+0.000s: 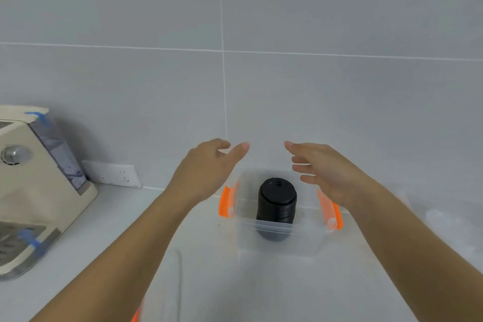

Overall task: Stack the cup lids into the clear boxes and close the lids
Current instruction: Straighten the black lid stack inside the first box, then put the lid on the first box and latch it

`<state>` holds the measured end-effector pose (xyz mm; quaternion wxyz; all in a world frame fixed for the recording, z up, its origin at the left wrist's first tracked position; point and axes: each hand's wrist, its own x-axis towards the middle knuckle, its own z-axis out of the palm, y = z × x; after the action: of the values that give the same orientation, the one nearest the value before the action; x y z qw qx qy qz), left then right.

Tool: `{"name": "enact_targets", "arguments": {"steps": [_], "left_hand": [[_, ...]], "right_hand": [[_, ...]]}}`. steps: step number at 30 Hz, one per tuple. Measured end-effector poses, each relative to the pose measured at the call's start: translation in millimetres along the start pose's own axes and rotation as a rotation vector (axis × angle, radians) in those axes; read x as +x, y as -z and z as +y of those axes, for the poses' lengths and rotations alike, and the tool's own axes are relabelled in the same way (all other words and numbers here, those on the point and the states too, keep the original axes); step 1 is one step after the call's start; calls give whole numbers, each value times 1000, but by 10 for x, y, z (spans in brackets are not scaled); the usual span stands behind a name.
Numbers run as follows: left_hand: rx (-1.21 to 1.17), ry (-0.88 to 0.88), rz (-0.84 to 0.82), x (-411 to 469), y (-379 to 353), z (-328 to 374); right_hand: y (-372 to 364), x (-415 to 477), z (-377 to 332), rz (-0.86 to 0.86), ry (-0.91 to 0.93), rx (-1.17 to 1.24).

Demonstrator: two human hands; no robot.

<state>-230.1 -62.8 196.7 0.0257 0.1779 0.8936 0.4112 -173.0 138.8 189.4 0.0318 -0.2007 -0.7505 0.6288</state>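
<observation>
Over the table (109,222), your left hand (206,167) and right hand (326,170) hang with a loose grip, holding nothing, above the clear box (277,240), where the black cup lids (277,201) sit stacked so its lid can probably close.

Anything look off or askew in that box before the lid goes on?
The stack of black cup lids leans a little toward the camera inside the clear box, its lower lids offset from the top one. The box has no lid on. Nothing looks spilled or damaged. Both hands are empty above it.
</observation>
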Motion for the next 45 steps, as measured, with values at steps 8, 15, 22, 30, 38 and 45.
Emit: {"name": "enact_targets", "arguments": {"steps": [8,15,22,30,38,45], "left_hand": [[277,-280,551,-802,379,-426],[359,-142,665,-1311,575,-1171],[408,225,558,-1741,462,-2031],[329,700,345,-2091,95,-2679],[147,726,224,-2134,-158,-2780],[-136,700,347,-2137,-153,-2704]], "right_hand": [[-654,-427,91,-52,171,-80],[-1550,-592,736,-156,305,-209],[-2167,-687,1492,-241,209,-484],[-2530,-859,1978,-282,-65,-582],[-2597,-1042,1905,-368,-107,-519],[-2590,-1121,1853,-412,-192,-165]]}}
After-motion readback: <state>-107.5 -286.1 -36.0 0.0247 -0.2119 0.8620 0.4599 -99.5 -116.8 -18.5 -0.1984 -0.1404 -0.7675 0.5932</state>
